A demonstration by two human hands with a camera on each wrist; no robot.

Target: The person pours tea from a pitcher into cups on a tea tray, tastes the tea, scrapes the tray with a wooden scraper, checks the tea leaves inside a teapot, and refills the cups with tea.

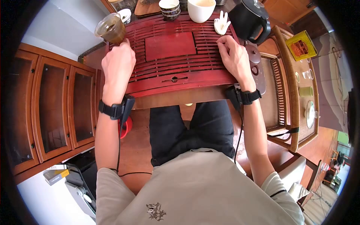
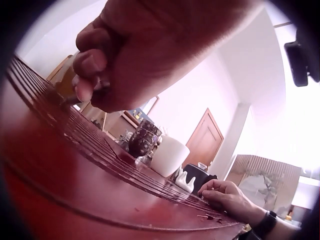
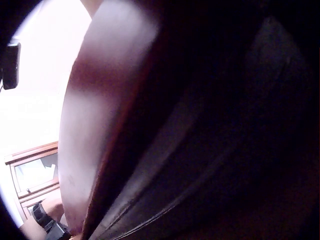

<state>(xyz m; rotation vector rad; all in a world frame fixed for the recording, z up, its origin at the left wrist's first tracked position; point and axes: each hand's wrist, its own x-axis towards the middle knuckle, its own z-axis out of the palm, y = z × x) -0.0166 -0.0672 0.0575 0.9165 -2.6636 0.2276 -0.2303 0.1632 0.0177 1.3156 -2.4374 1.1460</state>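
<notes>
My left hand (image 1: 119, 62) is at the left of a red slatted tea tray (image 1: 170, 47), its fingers curled at the near side of a clear glass pitcher (image 1: 112, 33) with brown tea in it. In the left wrist view, the thumb and fingers of that hand (image 2: 135, 55) pinch a thin dark part beside the brown glass, low over the slats. Loosely bent, my right hand (image 1: 236, 58) rests at the tray's right side with nothing visible in it. Just beyond its fingertips stands a white hand-shaped ornament (image 1: 222, 24). The right wrist view shows mostly the dark tray edge.
Along the tray's far edge stand dark patterned cups (image 1: 170, 11) and a large white cup (image 1: 201, 10). A black kettle (image 1: 249, 18) and a brown clay teapot (image 1: 254, 54) are at the right. Wooden cabinets (image 1: 52, 101) line the left; a wicker shelf (image 1: 296, 93) stands right.
</notes>
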